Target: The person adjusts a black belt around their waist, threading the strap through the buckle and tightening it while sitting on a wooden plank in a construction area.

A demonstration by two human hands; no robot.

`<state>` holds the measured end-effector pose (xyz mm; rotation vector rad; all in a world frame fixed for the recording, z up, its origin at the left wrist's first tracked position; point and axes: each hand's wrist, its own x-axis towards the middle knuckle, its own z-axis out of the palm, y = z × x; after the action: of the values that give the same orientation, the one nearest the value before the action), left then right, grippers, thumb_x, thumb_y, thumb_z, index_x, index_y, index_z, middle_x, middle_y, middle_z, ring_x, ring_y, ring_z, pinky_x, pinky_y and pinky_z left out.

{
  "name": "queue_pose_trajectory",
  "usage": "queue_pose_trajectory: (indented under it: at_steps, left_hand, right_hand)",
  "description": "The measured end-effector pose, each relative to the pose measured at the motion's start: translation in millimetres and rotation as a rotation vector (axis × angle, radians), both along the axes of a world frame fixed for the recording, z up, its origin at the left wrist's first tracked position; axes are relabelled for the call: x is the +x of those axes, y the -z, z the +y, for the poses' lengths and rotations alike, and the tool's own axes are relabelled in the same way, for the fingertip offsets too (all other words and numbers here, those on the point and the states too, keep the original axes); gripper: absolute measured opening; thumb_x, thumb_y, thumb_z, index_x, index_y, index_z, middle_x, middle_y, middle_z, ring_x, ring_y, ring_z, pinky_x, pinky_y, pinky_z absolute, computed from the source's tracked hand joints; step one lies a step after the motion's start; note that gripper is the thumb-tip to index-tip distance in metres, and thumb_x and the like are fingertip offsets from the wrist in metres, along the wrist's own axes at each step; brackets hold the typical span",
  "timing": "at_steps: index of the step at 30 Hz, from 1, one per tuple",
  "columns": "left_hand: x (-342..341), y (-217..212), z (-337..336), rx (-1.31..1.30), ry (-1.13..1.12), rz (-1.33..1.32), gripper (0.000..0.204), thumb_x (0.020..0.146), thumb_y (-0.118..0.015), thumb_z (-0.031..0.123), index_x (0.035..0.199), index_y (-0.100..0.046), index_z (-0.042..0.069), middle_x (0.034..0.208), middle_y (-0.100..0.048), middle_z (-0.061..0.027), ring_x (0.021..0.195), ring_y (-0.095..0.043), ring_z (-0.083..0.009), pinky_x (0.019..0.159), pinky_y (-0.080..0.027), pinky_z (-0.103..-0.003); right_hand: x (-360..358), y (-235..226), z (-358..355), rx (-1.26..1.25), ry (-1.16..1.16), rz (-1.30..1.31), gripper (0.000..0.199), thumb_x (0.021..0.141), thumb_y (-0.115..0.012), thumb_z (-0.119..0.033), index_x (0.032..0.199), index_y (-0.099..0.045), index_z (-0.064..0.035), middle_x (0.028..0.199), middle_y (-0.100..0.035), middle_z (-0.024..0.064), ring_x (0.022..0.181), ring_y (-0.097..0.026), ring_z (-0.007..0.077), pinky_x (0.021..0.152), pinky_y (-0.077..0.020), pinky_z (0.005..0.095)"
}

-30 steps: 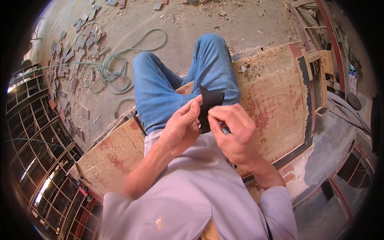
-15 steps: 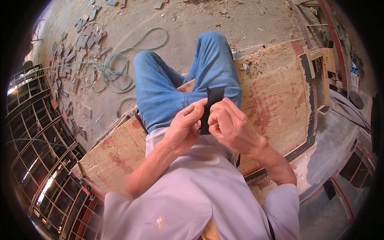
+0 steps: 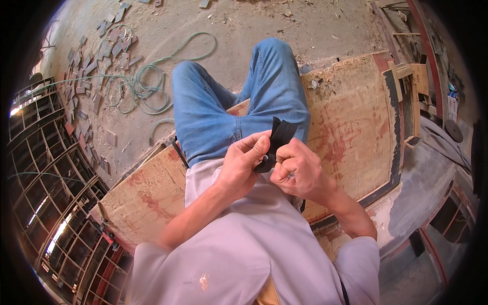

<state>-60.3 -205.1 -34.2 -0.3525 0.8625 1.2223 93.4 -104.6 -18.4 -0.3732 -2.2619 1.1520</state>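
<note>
Over my lap, a black fabric-like strip (image 3: 282, 134) is held between my two hands. Its upper end spreads out folded and slightly ribbed above the fingers. A dark rounded part (image 3: 264, 162) shows lower down between the hands; whether it is a curl of the same strip I cannot tell. My left hand (image 3: 246, 160) pinches the strip from the left, thumb on top. On the other side my right hand (image 3: 302, 170) has its fingers curled tightly against the strip. The fingers hide much of its middle.
I sit on a stained wooden board (image 3: 351, 122) with a dark edge. A green hose (image 3: 147, 84) lies coiled on the dusty floor beside scattered tile pieces (image 3: 104, 51). A metal grid (image 3: 46, 178) stands at the left, a wooden frame (image 3: 414, 101) at the right.
The strip's upper end has tilted right and shows more folded. The dark rounded part has come into sight between the hands. My right hand has shifted slightly right and down.
</note>
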Motion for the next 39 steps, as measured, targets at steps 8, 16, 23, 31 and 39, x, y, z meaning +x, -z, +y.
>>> queue_pose_trajectory:
  at_steps: [8,16,23,31,39]
  left_hand:
    - [-6.7,-1.4,-1.7,0.215,-0.010,-0.154,0.039,0.103,-0.070,0.026,0.134,-0.065,0.002,0.123,-0.072,-0.0058,0.111,-0.068,-0.0151,0.100,-0.054,-0.035]
    - [-7.6,9.5,-8.8,0.227,-0.037,-0.122,0.053,0.095,-0.079,0.014,0.141,-0.059,0.001,0.136,-0.067,-0.0097,0.120,-0.065,-0.0177,0.108,-0.050,-0.038]
    - [-5.9,10.3,-12.4,0.231,0.016,-0.039,0.061,0.090,-0.084,0.009,0.144,-0.057,0.001,0.138,-0.067,-0.0088,0.123,-0.062,-0.0151,0.106,-0.048,-0.032]
    - [-5.3,9.0,-8.5,0.218,-0.049,-0.145,0.056,0.090,-0.084,0.014,0.140,-0.061,0.004,0.131,-0.069,-0.0050,0.113,-0.063,-0.0107,0.098,-0.048,-0.029]
    - [-2.3,15.0,-8.6,0.248,-0.085,-0.122,0.059,0.089,-0.085,0.016,0.140,-0.060,0.000,0.132,-0.069,-0.0072,0.116,-0.064,-0.0146,0.104,-0.049,-0.031]
  right_hand:
    - [0.4,-10.0,1.3,-0.026,0.065,-0.067,0.039,0.075,-0.075,0.015,0.097,-0.048,-0.0047,0.092,-0.057,0.0106,0.074,-0.058,0.0248,0.061,-0.0493,0.0334]
    - [-1.3,-24.4,-14.1,-0.437,0.426,-0.126,0.029,0.085,-0.083,0.001,0.102,-0.061,-0.0026,0.103,-0.070,0.0128,0.073,-0.062,0.0151,0.063,-0.0524,0.0292]
    - [-1.7,-32.7,-1.5,-0.908,0.458,-0.449,0.029,0.088,-0.085,-0.004,0.101,-0.059,-0.0009,0.095,-0.069,0.0042,0.075,-0.061,0.0036,0.066,-0.0517,0.0204]
    - [1.5,-11.6,-6.0,-1.171,0.315,0.056,0.031,0.088,-0.079,0.006,0.089,-0.051,-0.0077,0.094,-0.063,0.0025,0.086,-0.058,0.0076,0.107,-0.0472,0.0337]
    - [9.4,-15.6,3.6,-1.416,0.367,-0.093,0.025,0.090,-0.081,0.002,0.106,-0.062,0.0019,0.099,-0.066,0.0053,0.089,-0.064,0.0090,0.091,-0.0572,0.0263]
